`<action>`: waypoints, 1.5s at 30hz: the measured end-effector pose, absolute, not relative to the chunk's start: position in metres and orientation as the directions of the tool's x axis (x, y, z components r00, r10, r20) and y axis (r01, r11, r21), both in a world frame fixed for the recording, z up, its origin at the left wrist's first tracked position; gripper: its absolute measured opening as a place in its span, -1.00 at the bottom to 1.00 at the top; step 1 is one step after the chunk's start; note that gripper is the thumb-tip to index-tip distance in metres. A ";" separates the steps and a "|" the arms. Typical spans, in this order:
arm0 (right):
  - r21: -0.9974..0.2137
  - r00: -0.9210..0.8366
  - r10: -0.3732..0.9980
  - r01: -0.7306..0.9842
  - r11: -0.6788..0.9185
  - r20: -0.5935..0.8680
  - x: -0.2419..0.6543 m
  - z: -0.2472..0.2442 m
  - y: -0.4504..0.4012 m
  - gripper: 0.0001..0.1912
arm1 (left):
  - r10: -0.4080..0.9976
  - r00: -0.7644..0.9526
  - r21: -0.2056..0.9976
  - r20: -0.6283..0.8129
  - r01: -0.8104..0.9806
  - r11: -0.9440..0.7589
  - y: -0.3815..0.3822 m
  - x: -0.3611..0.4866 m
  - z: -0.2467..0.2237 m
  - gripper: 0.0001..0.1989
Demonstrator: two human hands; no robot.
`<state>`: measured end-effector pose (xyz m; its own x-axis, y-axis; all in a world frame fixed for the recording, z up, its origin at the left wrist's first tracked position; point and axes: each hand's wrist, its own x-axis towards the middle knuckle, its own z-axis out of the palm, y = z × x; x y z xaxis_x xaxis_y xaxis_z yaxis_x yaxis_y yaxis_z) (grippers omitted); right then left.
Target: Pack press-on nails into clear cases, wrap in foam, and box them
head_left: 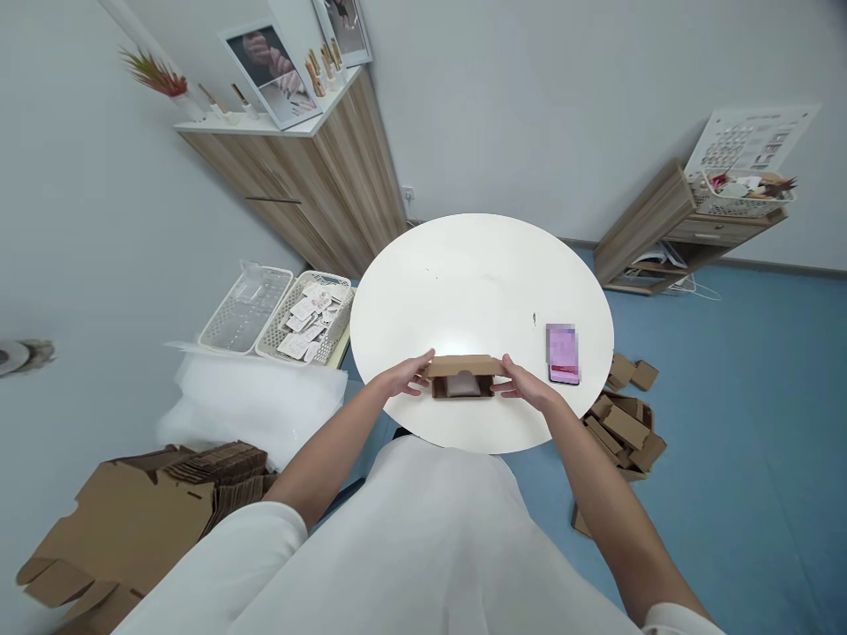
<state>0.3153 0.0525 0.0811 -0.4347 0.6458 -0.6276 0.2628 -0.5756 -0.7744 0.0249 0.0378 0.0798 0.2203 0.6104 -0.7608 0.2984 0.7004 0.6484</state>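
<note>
A small brown cardboard box [464,363] sits near the front edge of the round white table [476,265]. Its lid is tilted partway over, and through the front gap shows a pale wrapped packet [462,384] inside. My left hand [408,375] grips the box at its left end, thumb up by the lid and the other fingers lower along the side. At the right end my right hand [521,382] holds the lid's corner in much the same way, fingers by the side wall.
A phone [562,354] lies on the table to the right. Folded cartons [622,423] are heaped on the floor there. Left of the table stand white baskets [308,317], one full of cards, bubble wrap [244,397] and stacked flat cardboard [146,511].
</note>
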 end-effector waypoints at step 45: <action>-0.838 -0.231 0.946 0.541 -0.070 -0.229 0.302 0.036 -0.006 -0.29 | 0.972 0.122 0.808 -0.199 0.582 0.092 -0.008 0.045 0.052 -0.41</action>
